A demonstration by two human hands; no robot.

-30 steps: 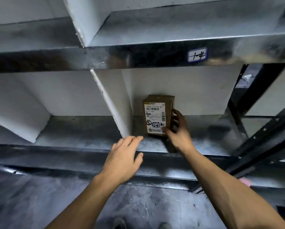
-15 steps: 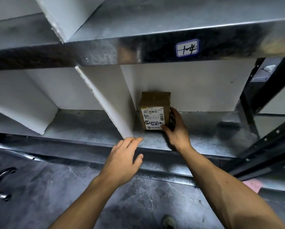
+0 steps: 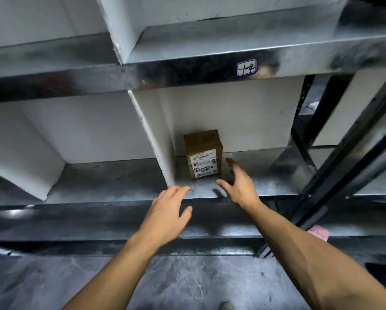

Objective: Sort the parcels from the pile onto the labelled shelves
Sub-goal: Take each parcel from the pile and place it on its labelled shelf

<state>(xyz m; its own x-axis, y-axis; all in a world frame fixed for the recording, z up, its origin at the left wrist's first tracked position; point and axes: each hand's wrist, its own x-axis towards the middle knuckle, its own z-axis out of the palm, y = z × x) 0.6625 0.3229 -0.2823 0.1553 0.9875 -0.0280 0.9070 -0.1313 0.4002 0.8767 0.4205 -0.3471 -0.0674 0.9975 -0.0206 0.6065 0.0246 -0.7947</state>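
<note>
A small brown cardboard parcel [image 3: 203, 153] with a white shipping label stands upright on the metal shelf [image 3: 254, 186], close to the white divider [image 3: 153, 139] and the back wall. Above this bay a white handwritten label [image 3: 246, 67] is stuck on the shelf beam. My right hand [image 3: 237, 184] hovers just right of the parcel, fingers spread, holding nothing and clear of the box. My left hand [image 3: 167, 211] hangs in front of the shelf's front edge, fingers relaxed and empty.
Another bay lies left of the divider. A black steel upright [image 3: 352, 153] slants down the right side. Grey concrete floor [image 3: 187, 283] lies below, with something pink [image 3: 318, 232] under the shelf at right.
My right hand has let go of the parcel and drawn back toward me. The parcel stays standing on the shelf. My left hand has hardly moved.
</note>
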